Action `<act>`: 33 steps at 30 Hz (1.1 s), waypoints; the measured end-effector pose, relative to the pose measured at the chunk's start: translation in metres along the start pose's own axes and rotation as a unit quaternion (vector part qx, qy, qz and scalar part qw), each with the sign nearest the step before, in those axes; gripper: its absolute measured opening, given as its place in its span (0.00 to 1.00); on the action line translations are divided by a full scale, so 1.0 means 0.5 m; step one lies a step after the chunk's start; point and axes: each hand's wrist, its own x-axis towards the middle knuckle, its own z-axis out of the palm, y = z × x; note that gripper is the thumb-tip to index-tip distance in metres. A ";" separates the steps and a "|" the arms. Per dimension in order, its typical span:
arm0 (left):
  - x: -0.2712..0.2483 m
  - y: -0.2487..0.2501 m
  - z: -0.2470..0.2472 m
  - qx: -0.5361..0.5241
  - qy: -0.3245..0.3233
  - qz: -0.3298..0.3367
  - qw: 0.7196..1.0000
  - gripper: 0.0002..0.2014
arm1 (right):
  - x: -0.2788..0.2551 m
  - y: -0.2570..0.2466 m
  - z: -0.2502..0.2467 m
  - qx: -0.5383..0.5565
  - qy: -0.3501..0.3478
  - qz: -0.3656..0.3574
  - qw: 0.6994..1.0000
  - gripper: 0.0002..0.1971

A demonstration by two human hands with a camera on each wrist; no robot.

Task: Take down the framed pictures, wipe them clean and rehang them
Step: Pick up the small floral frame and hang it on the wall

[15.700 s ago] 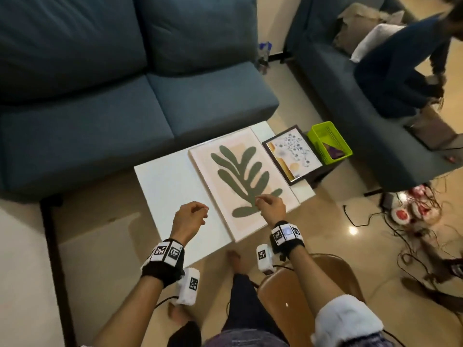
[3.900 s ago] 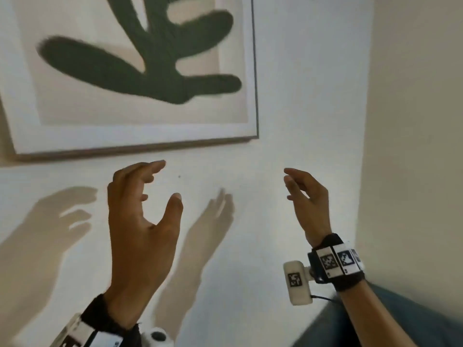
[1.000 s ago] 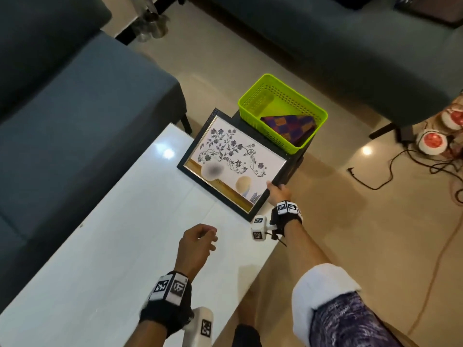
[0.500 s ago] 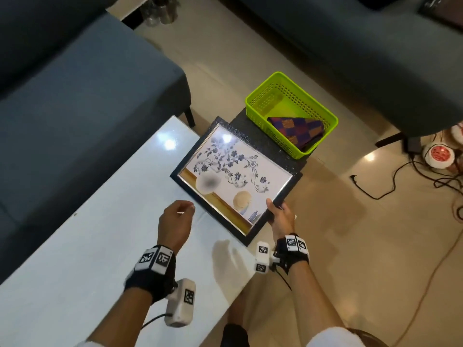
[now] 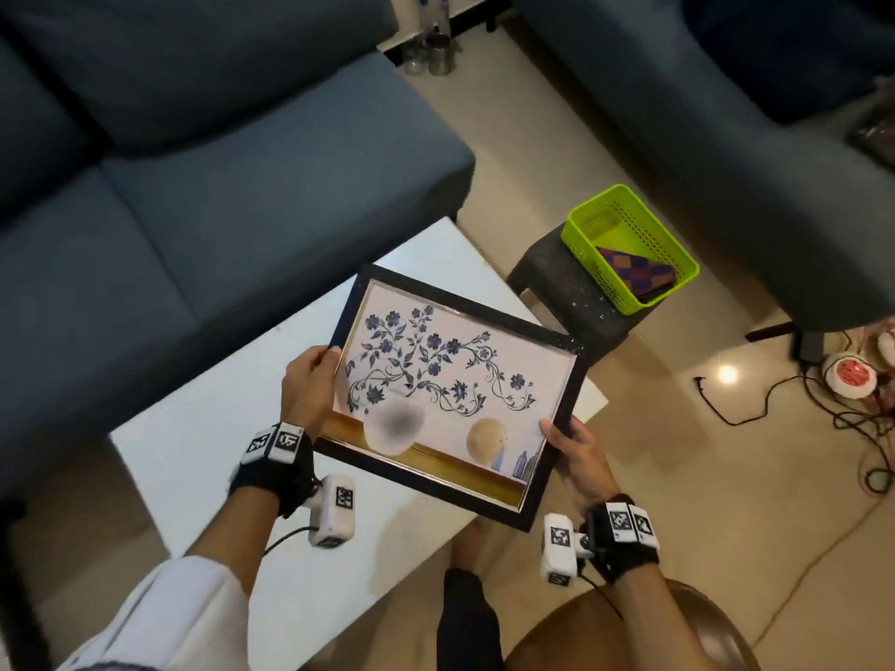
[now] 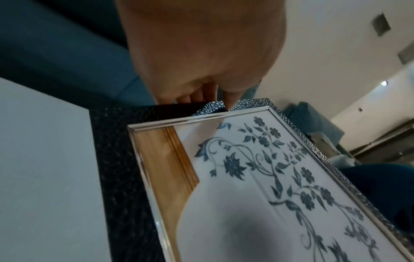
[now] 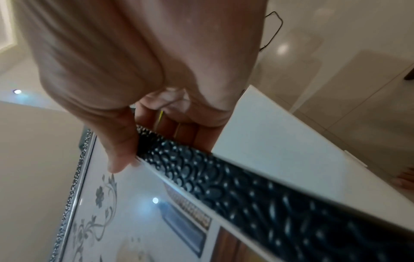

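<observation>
Both hands clamped on black-framed floral picture point(image 5: 455, 389), left hand point(image 5: 310, 385) at nine o'clock, right hand point(image 5: 576, 457) at four, thumb-over-glass grip clear only in wrist views.

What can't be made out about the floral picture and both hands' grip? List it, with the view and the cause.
- Back of the floral picture: faces away in all three views, so its hanger cannot be seen.
- Left hand fingers: head view, hidden behind the frame.
- Right hand fingers: head view, under the frame; only the thumb shows.
- Smudged patch on the glass: head view, blurred.
- Cloth in the green basket: head view, partly hidden by the basket's wall.
</observation>
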 end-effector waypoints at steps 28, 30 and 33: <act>-0.498 -0.351 -1.412 -0.323 0.324 0.013 0.889 0.11 | -0.691 0.184 1.239 -0.152 -0.224 -0.140 0.952 0.19; -0.523 -0.337 -1.477 -0.333 0.342 0.033 0.878 0.12 | -0.710 0.172 1.309 -0.154 -0.250 -0.147 0.945 0.20; -0.552 -0.313 -1.559 -0.337 0.354 0.067 0.870 0.12 | -0.732 0.158 1.407 -0.152 -0.294 -0.157 0.931 0.22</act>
